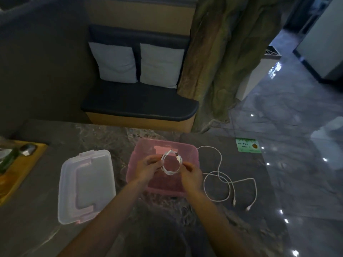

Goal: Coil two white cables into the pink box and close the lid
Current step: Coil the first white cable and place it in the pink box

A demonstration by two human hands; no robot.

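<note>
Our left hand [151,166] and right hand [191,172] pinch the coiled cable [171,163] on opposite sides, over the open pink box [193,154]. It is light and springy, so we hold every loop together. Its plug points away from us. The second cable [220,180] sprawls loose on the desk [130,210], its long loops running away from us; the lid [86,186] waits left.

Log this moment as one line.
both hands: hold coiled white cable over open pink plastic box | second white cable: loose, right | clear lid: off, left
</note>
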